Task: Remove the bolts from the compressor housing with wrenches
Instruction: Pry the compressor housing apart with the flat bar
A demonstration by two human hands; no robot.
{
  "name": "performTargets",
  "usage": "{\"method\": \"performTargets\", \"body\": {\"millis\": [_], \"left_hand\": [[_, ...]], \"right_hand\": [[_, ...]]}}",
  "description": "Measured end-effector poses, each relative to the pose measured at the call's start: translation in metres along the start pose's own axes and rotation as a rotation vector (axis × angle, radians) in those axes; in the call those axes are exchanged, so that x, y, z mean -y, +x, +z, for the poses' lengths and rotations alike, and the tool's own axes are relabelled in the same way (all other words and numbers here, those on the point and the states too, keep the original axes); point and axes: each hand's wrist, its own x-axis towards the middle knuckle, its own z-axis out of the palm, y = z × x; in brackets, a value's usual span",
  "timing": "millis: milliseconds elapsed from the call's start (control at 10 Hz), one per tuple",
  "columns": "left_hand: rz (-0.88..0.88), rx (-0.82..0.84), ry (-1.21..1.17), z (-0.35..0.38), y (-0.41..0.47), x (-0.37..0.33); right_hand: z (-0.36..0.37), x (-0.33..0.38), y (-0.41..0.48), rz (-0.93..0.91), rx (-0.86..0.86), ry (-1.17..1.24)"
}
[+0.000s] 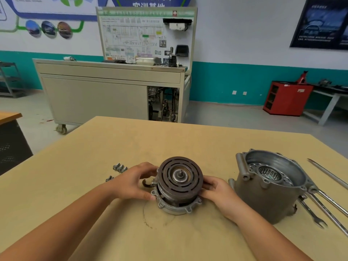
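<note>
The compressor front cover with its dark slotted clutch disc (179, 176) stands on the tan table (131, 144), its grey flange with empty bolt holes facing down. My left hand (134, 182) grips its left side, thumb on the flange. My right hand (219, 193) grips its right side. The open grey compressor housing (271, 187) stands apart at the right, with a bearing visible inside. Loose bolts (120, 167) lie left of my left hand. Wrenches (320, 210) lie at the right of the housing.
A long metal rod (327, 174) lies near the table's right edge. A beige wheeled training bench (111, 87) stands beyond the table's far edge. A red cabinet (286, 98) is by the back wall. A dark desk (11, 140) is at the left.
</note>
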Motion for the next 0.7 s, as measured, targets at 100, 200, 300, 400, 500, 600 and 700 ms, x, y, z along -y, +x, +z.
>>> {"method": "performTargets", "body": {"millis": [100,200,300,400,500,600,700], "left_hand": [[-0.008,0.024,0.167,-0.005,-0.001,0.003],[-0.016,0.021,0.204,-0.004,-0.003,0.008],[-0.042,0.031,0.187,-0.004,0.001,0.007],[-0.061,0.056,0.204,-0.006,0.006,0.005],[-0.095,0.106,0.231,-0.010,0.008,0.001],[-0.101,0.097,0.232,-0.010,0.009,0.003],[-0.098,0.063,0.259,-0.007,0.003,-0.006]], "right_hand": [[0.003,0.002,0.000,0.047,-0.034,-0.011],[0.007,0.004,0.000,0.083,-0.061,-0.060],[0.008,0.007,0.000,0.132,-0.086,-0.113],[0.005,0.010,0.002,0.155,-0.095,-0.149],[0.005,0.014,-0.002,0.161,-0.095,-0.204],[0.007,0.017,-0.011,0.187,-0.101,-0.253],[0.002,0.030,-0.043,0.173,-0.075,-0.283]]}}
